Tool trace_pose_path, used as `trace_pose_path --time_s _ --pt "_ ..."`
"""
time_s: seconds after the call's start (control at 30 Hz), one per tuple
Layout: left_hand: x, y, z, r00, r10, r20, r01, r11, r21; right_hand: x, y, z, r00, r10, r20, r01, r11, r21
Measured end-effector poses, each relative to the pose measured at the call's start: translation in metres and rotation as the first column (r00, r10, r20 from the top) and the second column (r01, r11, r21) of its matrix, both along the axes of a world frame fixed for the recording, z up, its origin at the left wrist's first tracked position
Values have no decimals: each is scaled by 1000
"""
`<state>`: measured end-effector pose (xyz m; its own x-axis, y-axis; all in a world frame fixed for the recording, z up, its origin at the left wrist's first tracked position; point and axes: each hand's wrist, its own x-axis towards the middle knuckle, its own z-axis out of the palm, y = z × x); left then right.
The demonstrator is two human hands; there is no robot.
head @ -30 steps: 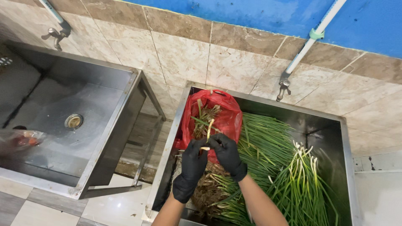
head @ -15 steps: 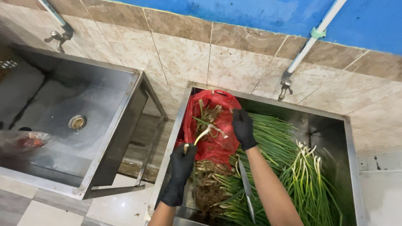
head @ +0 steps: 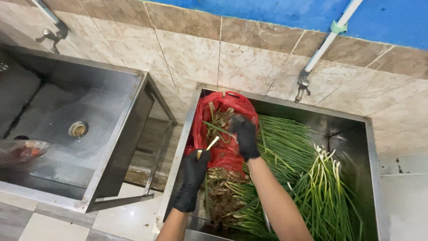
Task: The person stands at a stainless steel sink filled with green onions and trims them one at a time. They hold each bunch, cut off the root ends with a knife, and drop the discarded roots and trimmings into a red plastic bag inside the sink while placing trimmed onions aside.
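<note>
Both my hands wear black gloves over a steel sink filled with green onions. My left hand grips a single pale green onion stalk near the sink's left wall. My right hand reaches into a red plastic bag of trimmings at the sink's back left corner; its fingers are closed at the bag's contents, and what they pinch is hidden. A heap of brown roots and scraps lies below the bag.
A second, shallower steel sink with a round drain stands to the left, with a gap between the two. A clear plastic bag lies in it. Taps and pipes hang on the tiled wall behind.
My right hand moved from beside the left hand up into the red bag. My left hand dropped slightly toward the sink's left wall, still holding the stalk.
</note>
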<state>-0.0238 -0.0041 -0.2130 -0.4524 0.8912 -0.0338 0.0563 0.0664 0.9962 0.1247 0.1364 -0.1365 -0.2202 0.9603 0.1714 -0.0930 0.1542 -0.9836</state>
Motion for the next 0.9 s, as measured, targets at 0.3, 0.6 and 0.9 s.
trace_pose_path --time_s 0.3,0.6,0.9 --pt "-8 -5 39 902 177 395 13 900 -435 7 24 -13 975 169 146 -126 956 -263" --pt "18 19 48 809 -29 588 142 979 -147 22 -84 -13 952 279 126 -263 956 -128" --pt "17 8 38 767 -204 608 235 972 29 141 -86 -36 890 -217 402 287 950 -124"
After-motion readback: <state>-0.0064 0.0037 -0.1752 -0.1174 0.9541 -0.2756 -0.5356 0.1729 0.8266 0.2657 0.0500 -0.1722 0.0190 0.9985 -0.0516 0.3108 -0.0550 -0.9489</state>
